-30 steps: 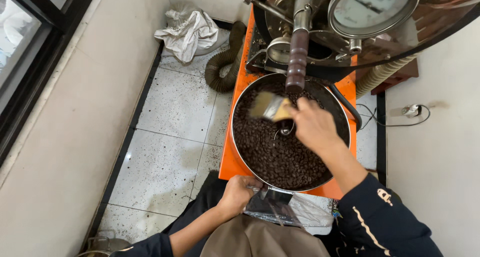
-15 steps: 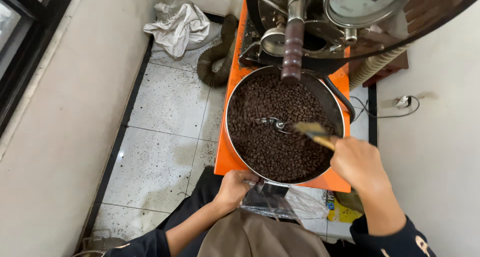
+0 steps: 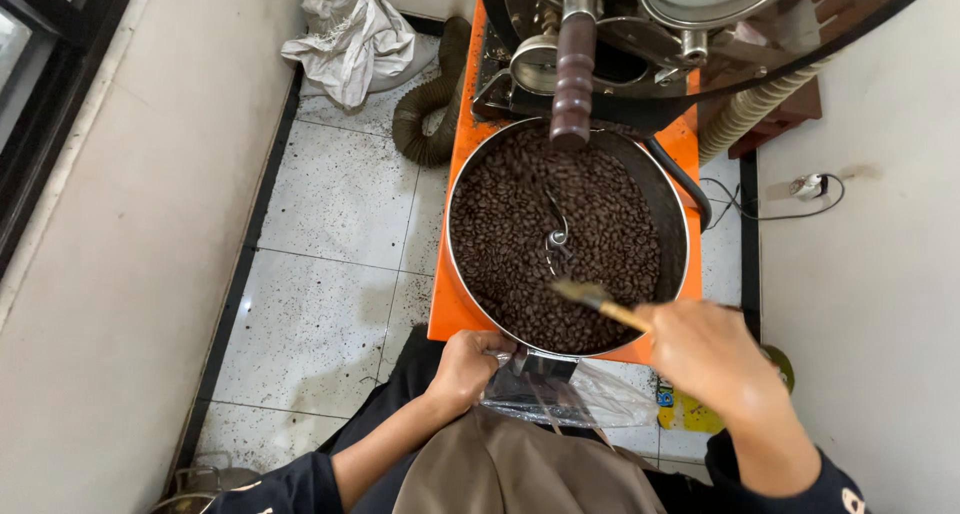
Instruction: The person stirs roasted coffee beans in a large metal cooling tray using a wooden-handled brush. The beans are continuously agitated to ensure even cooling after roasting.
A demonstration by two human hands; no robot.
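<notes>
Two hands: both closed on things at the near rim of the cooling tray (image 3: 668, 199).
Brush (image 3: 592, 300): gripped by right hand (image 3: 705, 352), bristles over the roasted coffee beans (image 3: 520, 234), blurred.
Left hand (image 3: 466, 366): clasping a clear plastic bag (image 3: 565, 399) just under the tray's near edge.
Tray: round, on the orange roaster (image 3: 462, 184).
Floor (image 3: 335, 224): white sack (image 3: 352, 36), ribbed hose (image 3: 430, 109).
</notes>
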